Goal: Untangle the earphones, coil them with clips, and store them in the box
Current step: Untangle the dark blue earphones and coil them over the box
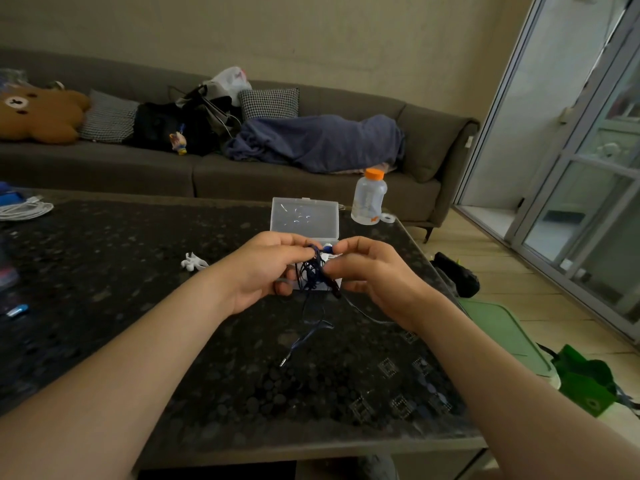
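A tangle of dark blue earphones point(311, 271) hangs between my two hands above the dark table. My left hand point(265, 271) pinches the top of the tangle from the left. My right hand point(372, 271) pinches it from the right, close to a blue earbud. Loose cord trails down to the table, ending in a metal plug point(284, 362). The clear plastic box point(304, 218) stands open just behind my hands, its lid raised. A white clip point(193, 262) lies on the table left of my left hand.
A bottle with an orange cap point(369, 197) stands right of the box, near the dark speckled table's point(138, 271) far right corner. White cable point(24, 209) lies at the far left. A sofa with cushions and a blanket runs behind. Green items sit on the floor at right.
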The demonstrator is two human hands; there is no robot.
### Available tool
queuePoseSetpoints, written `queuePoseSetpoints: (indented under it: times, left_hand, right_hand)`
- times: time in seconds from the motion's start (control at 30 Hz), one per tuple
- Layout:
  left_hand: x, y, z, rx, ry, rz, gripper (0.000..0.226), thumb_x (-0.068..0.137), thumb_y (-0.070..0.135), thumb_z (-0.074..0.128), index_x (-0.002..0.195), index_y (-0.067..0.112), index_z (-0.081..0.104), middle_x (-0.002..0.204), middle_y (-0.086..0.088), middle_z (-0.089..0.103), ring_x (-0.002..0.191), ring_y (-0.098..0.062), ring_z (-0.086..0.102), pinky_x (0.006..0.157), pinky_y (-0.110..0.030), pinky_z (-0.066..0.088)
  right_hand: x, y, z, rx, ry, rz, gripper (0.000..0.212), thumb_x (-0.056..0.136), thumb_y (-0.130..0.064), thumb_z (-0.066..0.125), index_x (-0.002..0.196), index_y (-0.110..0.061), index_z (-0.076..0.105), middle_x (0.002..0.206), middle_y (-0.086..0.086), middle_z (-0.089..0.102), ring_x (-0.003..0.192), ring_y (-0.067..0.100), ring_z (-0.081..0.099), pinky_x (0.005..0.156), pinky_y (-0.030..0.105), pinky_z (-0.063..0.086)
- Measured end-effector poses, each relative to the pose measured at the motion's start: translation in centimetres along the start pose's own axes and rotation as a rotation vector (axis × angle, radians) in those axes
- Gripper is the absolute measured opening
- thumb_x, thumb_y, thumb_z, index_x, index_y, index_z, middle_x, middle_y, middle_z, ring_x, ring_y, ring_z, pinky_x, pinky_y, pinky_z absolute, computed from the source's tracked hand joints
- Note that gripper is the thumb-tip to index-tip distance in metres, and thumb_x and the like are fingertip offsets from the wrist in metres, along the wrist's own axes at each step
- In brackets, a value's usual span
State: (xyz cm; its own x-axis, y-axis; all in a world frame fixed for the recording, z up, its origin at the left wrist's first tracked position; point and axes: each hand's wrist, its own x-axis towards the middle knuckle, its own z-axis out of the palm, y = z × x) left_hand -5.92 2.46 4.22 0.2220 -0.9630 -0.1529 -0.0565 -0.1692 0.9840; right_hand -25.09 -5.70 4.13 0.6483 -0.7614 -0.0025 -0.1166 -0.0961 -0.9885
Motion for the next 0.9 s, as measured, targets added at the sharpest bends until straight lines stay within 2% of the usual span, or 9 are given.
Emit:
queuePoseSetpoints:
  times: [0.07,0.13,0.23,0.33,0.47,0.6,0.67,0.8,0.9]
  left_hand:
    - [-0.2,0.0,0.1,0.070,-0.008,0.041,0.020,0.108,0.016,0.060,0.114,0.018,0.079,0.095,-0.006,0.071,0.063,-0.010,0.050,0.052,-0.024,0.042]
    - [-0.4,-0.1,0.1,0.093,-0.033,0.078,0.020,0.108,0.017,0.059,0.115,0.019,0.078,0.098,-0.010,0.065,0.064,-0.011,0.048,0.053,-0.024,0.041]
    - [-0.6,-0.1,0.0,0.143,-0.059,0.132,0.022,0.108,0.018,0.059,0.111,0.025,0.080,0.099,-0.010,0.060,0.066,-0.012,0.048,0.054,-0.024,0.043]
    - [-0.4,-0.3,-0.2,0.160,-0.056,0.147,0.019,0.107,0.019,0.062,0.113,0.026,0.078,0.091,-0.006,0.064,0.067,-0.012,0.052,0.056,-0.024,0.047]
    - [-0.1,-0.6,-0.4,0.164,-0.032,0.154,0.020,0.104,0.011,0.065,0.120,0.021,0.073,0.089,0.000,0.076,0.071,-0.013,0.058,0.060,-0.027,0.051]
    - [-0.1,-0.4,-0.5,0.210,-0.022,0.176,0.028,0.103,0.004,0.064,0.122,0.022,0.072,0.105,-0.002,0.081,0.080,-0.014,0.066,0.067,-0.028,0.053]
    - [-0.1,-0.3,-0.4,0.208,-0.025,0.175,0.030,0.103,0.002,0.064,0.123,0.024,0.071,0.107,0.000,0.081,0.085,-0.011,0.070,0.065,-0.025,0.052]
    - [-0.1,-0.2,-0.3,0.203,0.003,0.192,0.025,0.103,0.008,0.066,0.122,0.024,0.071,0.106,0.001,0.081,0.082,0.000,0.074,0.058,-0.013,0.051]
    - [0.0,-0.3,-0.5,0.220,0.030,0.209,0.022,0.101,0.015,0.071,0.120,0.027,0.071,0.107,0.003,0.081,0.094,-0.004,0.076,0.074,-0.021,0.054]
  right_hand:
    - [0.2,-0.1,0.3,0.042,0.073,0.038,0.026,0.100,-0.022,0.066,0.125,-0.014,0.061,0.104,0.011,0.080,0.105,0.026,0.076,0.095,0.046,0.054]
    - [0.4,-0.1,0.4,0.041,0.102,0.048,0.030,0.102,-0.022,0.065,0.132,-0.022,0.060,0.105,0.009,0.081,0.104,0.025,0.077,0.097,0.046,0.056]
    - [0.0,-0.1,0.3,-0.104,0.067,-0.001,0.026,0.100,-0.018,0.072,0.123,-0.031,0.074,0.104,0.001,0.081,0.102,0.019,0.076,0.093,0.041,0.059]
    - [-0.2,0.0,0.4,-0.172,0.127,-0.076,0.016,0.100,-0.019,0.073,0.114,-0.026,0.079,0.100,-0.002,0.081,0.096,0.014,0.078,0.083,0.034,0.058]
    - [-0.2,0.1,0.3,-0.100,0.232,-0.107,0.017,0.097,-0.018,0.077,0.113,-0.018,0.075,0.095,0.001,0.082,0.089,0.016,0.080,0.087,0.038,0.061]
    - [-0.3,-0.2,0.2,0.027,0.233,-0.063,0.025,0.090,-0.012,0.084,0.110,-0.009,0.068,0.092,0.009,0.081,0.085,0.022,0.080,0.064,0.027,0.054]
    - [-0.4,-0.3,0.2,0.065,0.212,-0.054,0.029,0.086,-0.006,0.085,0.106,-0.007,0.065,0.092,0.013,0.080,0.086,0.026,0.080,0.059,0.024,0.051]
    - [-0.6,-0.4,0.2,-0.051,0.146,-0.068,0.023,0.090,-0.004,0.082,0.109,-0.005,0.070,0.095,0.011,0.081,0.090,0.026,0.080,0.075,0.034,0.059]
    - [-0.6,-0.4,0.3,-0.198,0.109,-0.087,0.010,0.096,-0.009,0.075,0.106,-0.012,0.075,0.095,0.005,0.081,0.087,0.019,0.080,0.087,0.039,0.064]
